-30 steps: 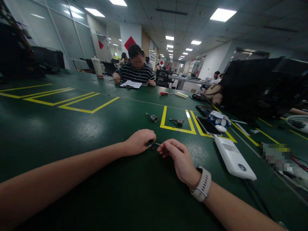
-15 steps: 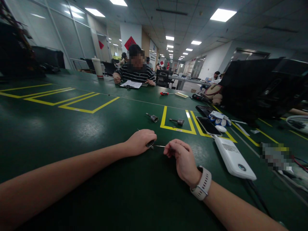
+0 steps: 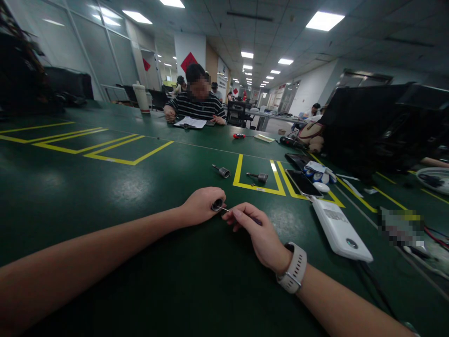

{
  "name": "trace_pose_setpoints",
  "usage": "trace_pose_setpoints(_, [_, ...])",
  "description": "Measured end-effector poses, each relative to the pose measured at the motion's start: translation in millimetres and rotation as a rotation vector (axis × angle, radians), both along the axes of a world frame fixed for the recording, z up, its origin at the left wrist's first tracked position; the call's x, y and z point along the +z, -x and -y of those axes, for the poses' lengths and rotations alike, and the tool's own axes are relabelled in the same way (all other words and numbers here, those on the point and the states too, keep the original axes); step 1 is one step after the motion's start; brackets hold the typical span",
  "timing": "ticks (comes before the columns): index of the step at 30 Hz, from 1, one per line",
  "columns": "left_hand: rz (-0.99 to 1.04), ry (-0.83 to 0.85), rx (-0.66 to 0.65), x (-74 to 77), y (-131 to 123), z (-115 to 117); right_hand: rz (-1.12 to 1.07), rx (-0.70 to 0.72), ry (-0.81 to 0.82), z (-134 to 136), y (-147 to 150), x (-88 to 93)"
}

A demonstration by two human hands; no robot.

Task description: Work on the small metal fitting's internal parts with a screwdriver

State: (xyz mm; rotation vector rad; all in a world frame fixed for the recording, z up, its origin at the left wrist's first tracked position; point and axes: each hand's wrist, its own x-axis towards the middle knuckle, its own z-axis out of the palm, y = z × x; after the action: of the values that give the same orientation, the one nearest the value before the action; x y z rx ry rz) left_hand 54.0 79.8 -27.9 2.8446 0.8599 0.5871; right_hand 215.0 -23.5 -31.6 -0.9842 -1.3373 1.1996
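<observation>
My left hand [image 3: 203,206] is closed around a dark metal hole saw [image 3: 217,204], its round open mouth facing right. In my right hand [image 3: 256,229] is a slim screwdriver [image 3: 257,221]; part of its dark handle shows behind the thumb, and its thin shaft points left. The tip reaches the mouth of the hole saw, though how deep it goes is hard to see. Beyond my hands, a second hole saw [image 3: 221,171] lies on the green table. A third hole saw [image 3: 258,177] rests inside a yellow tape outline, with a tiny part near it.
To the right are a white power bank [image 3: 342,229], a phone [image 3: 303,183] and blue-white gloves [image 3: 319,173]. A red-handled screwdriver [image 3: 239,135] lies farther back. Across the table [image 3: 105,187], a person [image 3: 196,103] sits with a clipboard [image 3: 190,122]. A tall cup [image 3: 141,98] stands far left.
My right hand has moved left, bringing the screwdriver tip to the hole saw. The hole saw's mouth has turned more toward me. The small ring-like part seen below its mouth is no longer visible.
</observation>
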Motion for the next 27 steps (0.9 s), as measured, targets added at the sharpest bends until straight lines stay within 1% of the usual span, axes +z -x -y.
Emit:
trace_pose_setpoints(3, [-0.008,0.006,0.004,0.5,0.0,0.0,-0.006,-0.053,-0.017,1.1,-0.4,0.3])
trace_pose_setpoints(6, [-0.021,0.009,-0.014,1.8,0.0,0.3,0.056,-0.133,-0.038,1.6,-0.9,-0.4])
trace_pose_setpoints(9, [-0.022,0.010,-0.045,2.3,0.7,0.5,0.069,-0.131,-0.008,0.9,-1.1,-0.5])
trace_pose_setpoints(15, [0.006,-0.005,-0.151,-0.7,3.6,-1.3,-0.184,-0.075,0.127,-3.3,-3.1,2.2])
trace_pose_setpoints(19, [0.053,0.014,-0.186,-2.1,4.0,-3.1,-0.247,-0.083,0.150,-4.3,-3.4,4.0])
trace_pose_setpoints(22, [0.036,0.012,-0.181,-1.4,3.1,-2.6,-0.237,-0.090,0.159,-3.6,-2.2,5.0])
trace_pose_setpoints(27, [-0.075,-0.044,-0.110,2.2,1.0,1.6,-0.196,-0.119,0.126,-3.1,-0.9,4.1])
